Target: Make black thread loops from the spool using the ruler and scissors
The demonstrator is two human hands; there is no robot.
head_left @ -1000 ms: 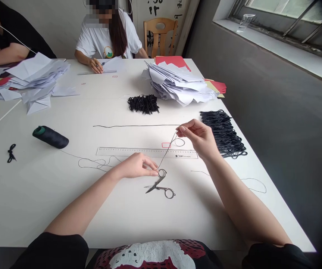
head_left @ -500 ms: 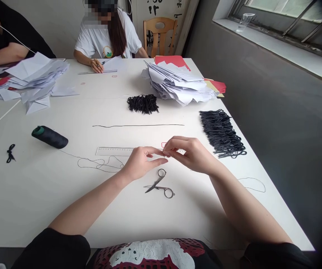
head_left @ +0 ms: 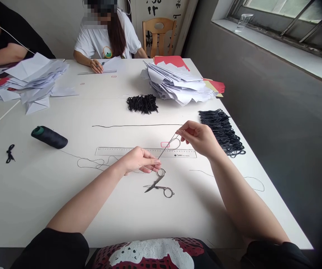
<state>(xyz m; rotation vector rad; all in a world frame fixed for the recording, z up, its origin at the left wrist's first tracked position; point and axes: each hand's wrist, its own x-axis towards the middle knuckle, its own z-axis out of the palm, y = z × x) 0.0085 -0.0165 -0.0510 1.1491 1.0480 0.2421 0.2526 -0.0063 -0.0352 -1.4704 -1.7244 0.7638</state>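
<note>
Pinching a thin black cord (head_left: 166, 148) on a straight slant, the left hand (head_left: 140, 160) and right hand (head_left: 197, 139) each press thumb and fingertips together on it above a white table (head_left: 37, 194). One pair of steel scissors (head_left: 158, 185) lies just below the left hand, one clear plastic ruler (head_left: 138, 152) just behind it. One bundle of black cord loops (head_left: 142, 104) sits upper centre, another bundle of black cord loops (head_left: 221, 131) right of the hands – one dark thread spool (head_left: 49, 137) at left, one stack of white paper (head_left: 177, 82) at top centre, a second stack of white paper (head_left: 32, 78) upper left.

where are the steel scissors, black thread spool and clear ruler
steel scissors (head_left: 157, 183), head view, on the pivot
black thread spool (head_left: 49, 137), head view, mid body
clear plastic ruler (head_left: 107, 151), head view, left half
</note>
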